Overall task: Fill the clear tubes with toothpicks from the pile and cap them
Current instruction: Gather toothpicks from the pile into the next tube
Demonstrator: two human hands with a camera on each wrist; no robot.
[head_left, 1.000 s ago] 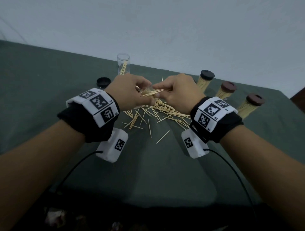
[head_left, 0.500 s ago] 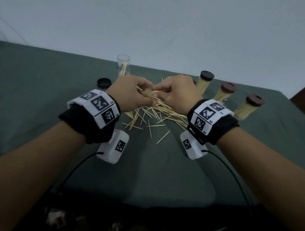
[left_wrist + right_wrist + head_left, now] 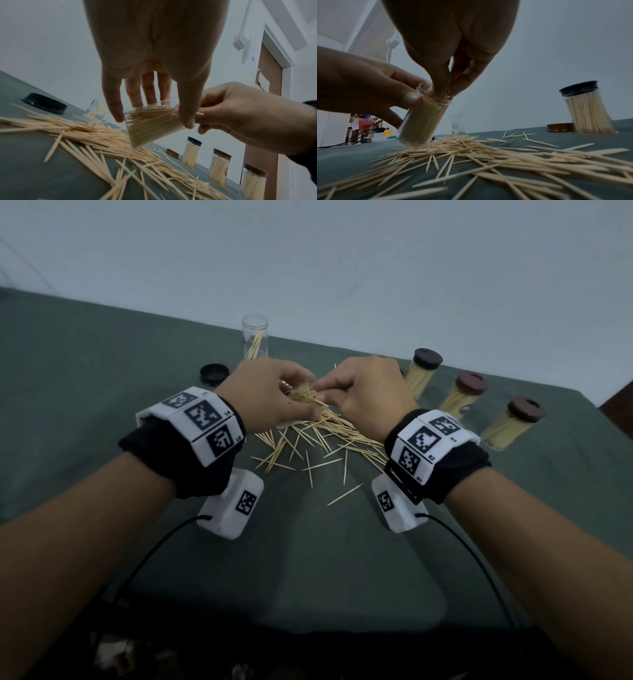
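My left hand (image 3: 270, 392) grips a clear tube (image 3: 423, 121) packed with toothpicks, tilted, its base on the pile of toothpicks (image 3: 322, 440) on the green cloth. The same tube (image 3: 150, 124) shows between the left fingers (image 3: 113, 105) in the left wrist view. My right hand (image 3: 363, 395) pinches a few toothpicks at the tube's open mouth (image 3: 436, 98); its fingertips (image 3: 441, 86) reach into the rim. A second clear tube (image 3: 255, 340) with a few toothpicks stands upright behind the hands.
Three capped, filled tubes (image 3: 423, 374) (image 3: 466, 395) (image 3: 510, 426) stand at the right. A loose black cap (image 3: 214, 373) lies at the left, and a brown cap (image 3: 559, 127) lies beside the nearest filled tube. Stray toothpicks (image 3: 344, 494) lie toward me.
The right hand has brought its pinched toothpicks from lying across the tube's mouth down into it. Both hands have shifted slightly; the tube stays in the left hand.
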